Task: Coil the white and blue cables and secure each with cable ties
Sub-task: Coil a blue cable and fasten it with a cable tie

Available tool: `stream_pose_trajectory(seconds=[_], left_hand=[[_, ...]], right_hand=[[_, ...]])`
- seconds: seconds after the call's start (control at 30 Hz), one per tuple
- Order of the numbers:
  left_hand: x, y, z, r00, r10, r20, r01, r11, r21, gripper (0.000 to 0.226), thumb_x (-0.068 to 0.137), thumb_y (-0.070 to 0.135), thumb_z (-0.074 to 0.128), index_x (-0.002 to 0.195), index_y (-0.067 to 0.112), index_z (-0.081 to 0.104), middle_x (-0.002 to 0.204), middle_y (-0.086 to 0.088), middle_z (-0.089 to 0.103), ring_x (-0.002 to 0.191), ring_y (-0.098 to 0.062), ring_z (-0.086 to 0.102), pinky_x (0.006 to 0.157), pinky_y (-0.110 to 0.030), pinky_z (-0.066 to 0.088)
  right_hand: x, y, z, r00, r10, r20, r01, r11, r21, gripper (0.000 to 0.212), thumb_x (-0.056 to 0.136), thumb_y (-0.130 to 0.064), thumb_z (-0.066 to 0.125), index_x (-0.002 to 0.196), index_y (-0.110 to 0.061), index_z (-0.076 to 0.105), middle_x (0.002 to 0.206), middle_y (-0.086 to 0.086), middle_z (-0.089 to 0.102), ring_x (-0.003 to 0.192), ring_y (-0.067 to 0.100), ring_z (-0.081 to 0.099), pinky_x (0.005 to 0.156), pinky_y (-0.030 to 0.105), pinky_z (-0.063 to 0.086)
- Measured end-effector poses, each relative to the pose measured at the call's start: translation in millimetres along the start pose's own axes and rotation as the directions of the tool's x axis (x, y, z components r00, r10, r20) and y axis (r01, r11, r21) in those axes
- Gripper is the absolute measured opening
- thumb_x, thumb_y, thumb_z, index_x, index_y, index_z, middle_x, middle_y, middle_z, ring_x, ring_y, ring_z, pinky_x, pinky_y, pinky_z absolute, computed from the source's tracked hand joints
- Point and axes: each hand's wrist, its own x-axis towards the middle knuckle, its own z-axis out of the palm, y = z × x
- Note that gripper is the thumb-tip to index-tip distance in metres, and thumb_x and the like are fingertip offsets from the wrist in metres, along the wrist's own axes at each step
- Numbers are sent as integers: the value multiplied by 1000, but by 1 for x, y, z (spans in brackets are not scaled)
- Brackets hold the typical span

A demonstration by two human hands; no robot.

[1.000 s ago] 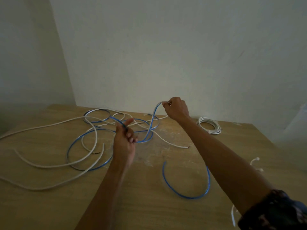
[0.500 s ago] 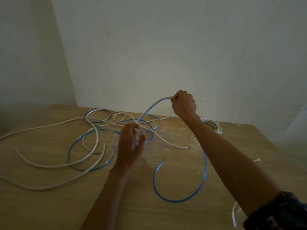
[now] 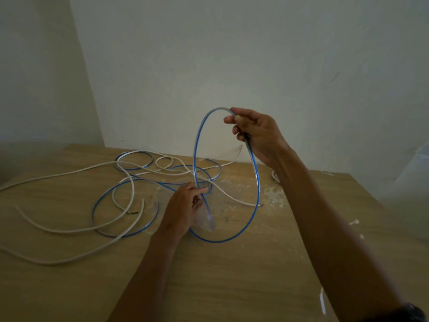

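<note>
where the blue cable (image 3: 257,187) rises off the wooden table (image 3: 232,282), we see it bent into one tall oval loop, a thin, glossy, half-clear cord with a blue stripe. the right hand (image 3: 257,133) is closed round the top of that loop, thumb and fingers pinching the cord high above the tabletop, with a second pass of the same cord running through the lower part of the palm. below that grip the loop falls in a smooth curve down both sides to its lowest point just beside the left wrist. the left hand (image 3: 185,210) sits near the bottom of the loop, fingers curled narrow around the cord where the strand crosses itself; a short blurred end hangs just under those fingers.

beyond the left grip, the rest of the blue cable lies in loose flat rings on the table, tangled with the white cable (image 3: 69,228), which is matte, rounder and spread in long open curves toward the left edge. the two cross over each other in several places. behind the right forearm part of a small white coil (image 3: 275,176) shows, mostly hidden by the arm. a white cable tie (image 3: 322,303) lies near the right elbow, and pale scraps (image 3: 354,221) sit to the outside of the right arm. the table surface is pale wood grain with scuffed white patches under the loop.
</note>
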Motion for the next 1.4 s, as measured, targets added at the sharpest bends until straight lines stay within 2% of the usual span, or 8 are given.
stream_pose_trajectory(seconds=[0.3, 0.5, 0.67, 0.9, 1.03, 1.1, 1.27, 1.4], left_hand=[[-2, 29, -7, 912, -61, -405, -22, 980, -195, 29, 101, 31, 58, 74, 19, 59, 58, 7, 54, 53, -7, 52, 52, -21, 40], [3, 46, -7, 878, -478, -19, 218, 436, -873, 24, 101, 17, 59, 123, 9, 64, 72, -22, 71, 62, -28, 70, 55, -28, 53], [1, 45, 0, 814, -581, 19, 306, 401, -863, 29, 102, 26, 57, 101, 2, 72, 80, -20, 76, 70, -28, 74, 62, -27, 57], [-2, 42, -3, 902, -344, 262, 378, 333, -864, 29, 103, 18, 53, 124, 5, 68, 117, -15, 73, 116, -30, 67, 92, -45, 58], [0, 28, -20, 739, -163, 654, 617, -229, -753, 59, 78, 31, 75, 127, -1, 66, 128, -21, 66, 114, -34, 68, 78, -44, 62], [1, 22, -29, 651, -75, 756, 702, -321, -636, 70, 83, 49, 70, 129, -4, 64, 112, -21, 72, 83, -30, 75, 58, -34, 62], [-4, 25, -16, 730, -256, 633, 683, 234, -692, 31, 93, 14, 66, 122, 2, 67, 78, 1, 69, 63, -10, 60, 52, -14, 47], [-3, 10, 3, 963, -260, -74, 221, 914, -341, 18, 87, 16, 77, 99, 29, 78, 97, 10, 65, 96, -15, 63, 79, -25, 52]], right_hand=[[-41, 54, 11, 964, 96, -249, -154, 962, -225, 11, 98, -9, 61, 92, -4, 68, 68, 5, 70, 46, 7, 48, 48, 20, 40], [-71, 75, 22, 992, 88, -94, -111, 954, -280, 16, 93, -11, 70, 108, -7, 67, 90, 6, 77, 67, 8, 65, 65, 23, 52], [-89, 95, 29, 996, -87, -32, 60, 870, -489, 33, 77, -15, 86, 106, -14, 72, 85, -4, 76, 74, 14, 68, 68, 31, 54], [-87, 96, 19, 983, -170, -62, 100, 795, -599, 25, 85, -5, 75, 107, -15, 71, 90, -6, 75, 85, 6, 70, 73, 18, 52], [-86, 86, 6, 984, -176, 32, 158, 767, -622, 23, 86, -2, 73, 105, -16, 68, 91, -8, 74, 82, 0, 67, 71, 9, 44], [-88, 85, 3, 980, -170, 106, 197, 724, -661, 22, 85, -1, 73, 102, -15, 69, 89, -11, 72, 78, -4, 63, 70, 7, 41], [-93, 90, 7, 992, -108, -69, 57, 855, -515, 19, 88, -8, 74, 89, -26, 71, 77, -16, 70, 68, -3, 60, 66, 14, 45], [-89, 78, 6, 886, -194, -420, 49, 942, -332, 13, 98, -16, 62, 91, -21, 72, 70, -7, 67, 64, 7, 58, 64, 26, 46]])
